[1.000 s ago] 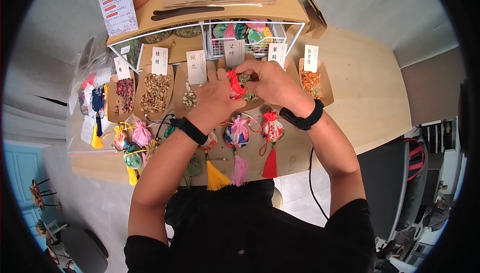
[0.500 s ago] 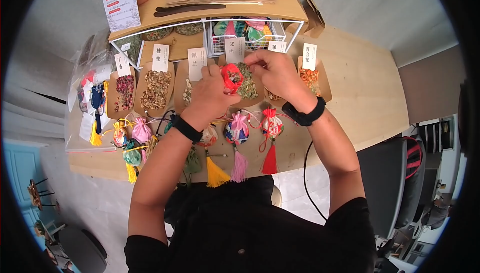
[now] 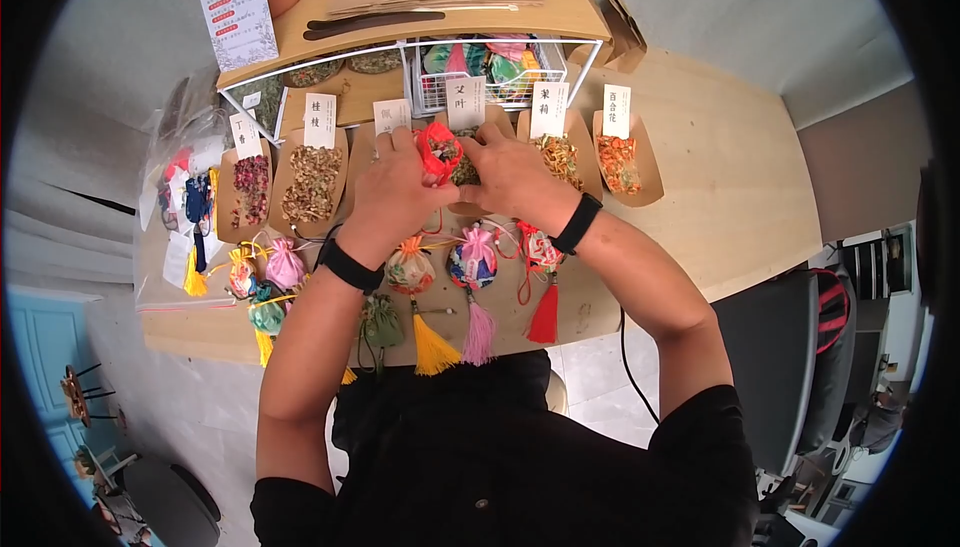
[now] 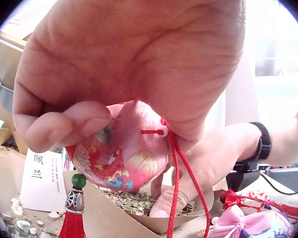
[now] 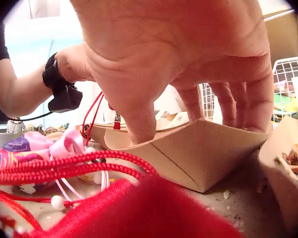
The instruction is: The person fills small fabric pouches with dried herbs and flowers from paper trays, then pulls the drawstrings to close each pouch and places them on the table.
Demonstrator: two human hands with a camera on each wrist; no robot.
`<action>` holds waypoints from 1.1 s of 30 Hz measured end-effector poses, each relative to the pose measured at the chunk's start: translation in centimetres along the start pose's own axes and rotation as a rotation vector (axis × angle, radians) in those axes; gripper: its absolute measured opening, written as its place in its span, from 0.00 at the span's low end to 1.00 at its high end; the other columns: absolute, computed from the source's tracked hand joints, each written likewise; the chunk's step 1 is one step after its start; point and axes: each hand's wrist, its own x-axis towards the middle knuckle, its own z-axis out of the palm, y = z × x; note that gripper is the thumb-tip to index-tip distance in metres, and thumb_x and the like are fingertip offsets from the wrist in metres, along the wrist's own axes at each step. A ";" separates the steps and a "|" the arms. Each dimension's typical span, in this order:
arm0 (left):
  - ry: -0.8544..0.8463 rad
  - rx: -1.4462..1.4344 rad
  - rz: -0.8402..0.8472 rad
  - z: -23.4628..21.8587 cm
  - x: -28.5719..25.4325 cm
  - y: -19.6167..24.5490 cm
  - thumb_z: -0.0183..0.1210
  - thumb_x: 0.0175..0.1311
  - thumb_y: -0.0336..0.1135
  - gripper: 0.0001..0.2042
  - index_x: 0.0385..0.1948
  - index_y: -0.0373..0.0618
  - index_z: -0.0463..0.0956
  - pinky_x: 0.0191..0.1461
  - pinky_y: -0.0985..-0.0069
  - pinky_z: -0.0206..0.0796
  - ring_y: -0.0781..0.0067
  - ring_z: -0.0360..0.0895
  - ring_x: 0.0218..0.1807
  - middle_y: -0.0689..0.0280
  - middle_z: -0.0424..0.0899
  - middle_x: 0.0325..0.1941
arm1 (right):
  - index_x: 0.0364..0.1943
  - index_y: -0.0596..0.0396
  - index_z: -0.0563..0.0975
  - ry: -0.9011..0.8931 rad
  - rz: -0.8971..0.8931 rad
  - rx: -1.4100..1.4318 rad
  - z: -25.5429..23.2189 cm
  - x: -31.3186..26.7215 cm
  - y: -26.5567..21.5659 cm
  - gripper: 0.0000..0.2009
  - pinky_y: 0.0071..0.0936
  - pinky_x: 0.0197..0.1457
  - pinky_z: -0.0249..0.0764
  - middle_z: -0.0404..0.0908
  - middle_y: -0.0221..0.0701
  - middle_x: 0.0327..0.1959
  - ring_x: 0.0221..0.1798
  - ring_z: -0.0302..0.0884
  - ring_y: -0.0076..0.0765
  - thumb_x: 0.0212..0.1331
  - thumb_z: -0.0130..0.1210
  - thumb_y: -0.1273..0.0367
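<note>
My left hand (image 3: 393, 185) grips a red printed sachet pouch (image 4: 124, 166), its gathered mouth spread and turned upward, with dried bits visible inside. From the pouch hang a red cord with a white bead and a red tassel (image 4: 73, 225) below a green bead. Close beside it, my right hand (image 3: 515, 175) reaches down into a brown paper tray (image 5: 208, 151) of dried leaf herb (image 4: 131, 201). Thumb and fingers stand apart and point down among the herb; their tips are partly hidden by the tray wall.
Other paper trays with labels hold rosebuds (image 3: 250, 187), chopped twigs (image 3: 310, 185) and orange petals (image 3: 621, 165). Several finished sachets with tassels, such as a pink one (image 3: 473, 264), lie along the near table edge. Behind the trays stands a shelf (image 3: 500, 29) with a white wire basket (image 3: 432, 97).
The pouch and left hand have moved left, and its mouth faces up more openly. The right hand first worked at the pouch, drew away to the right, and is now down in the herb tray.
</note>
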 end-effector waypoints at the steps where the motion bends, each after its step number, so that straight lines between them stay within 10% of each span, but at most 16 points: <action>1: 0.014 0.006 0.002 0.0 -0.2 0.0 0.74 0.49 0.49 0.37 0.55 0.36 0.66 0.55 0.54 0.78 0.40 0.82 0.55 0.43 0.75 0.56 | 0.61 0.53 0.78 0.009 0.006 -0.010 0.3 0.1 0.1 0.32 0.49 0.58 0.79 0.78 0.48 0.53 0.58 0.81 0.59 0.53 0.73 0.55; 7: 0.010 0.005 0.009 -0.2 -0.5 0.0 0.71 0.52 0.47 0.33 0.53 0.37 0.66 0.55 0.52 0.75 0.40 0.79 0.56 0.43 0.75 0.53 | 0.45 0.56 0.82 0.075 -0.064 0.044 1.7 0.4 1.3 0.16 0.50 0.52 0.81 0.79 0.46 0.46 0.48 0.84 0.59 0.52 0.69 0.67; 33: -0.095 0.208 0.015 3.4 0.8 2.0 0.79 0.46 0.50 0.40 0.55 0.39 0.65 0.53 0.55 0.79 0.46 0.85 0.51 0.49 0.75 0.55 | 0.49 0.60 0.86 0.035 0.046 0.404 -4.8 0.1 -0.3 0.14 0.36 0.52 0.81 0.89 0.46 0.43 0.45 0.88 0.45 0.57 0.65 0.78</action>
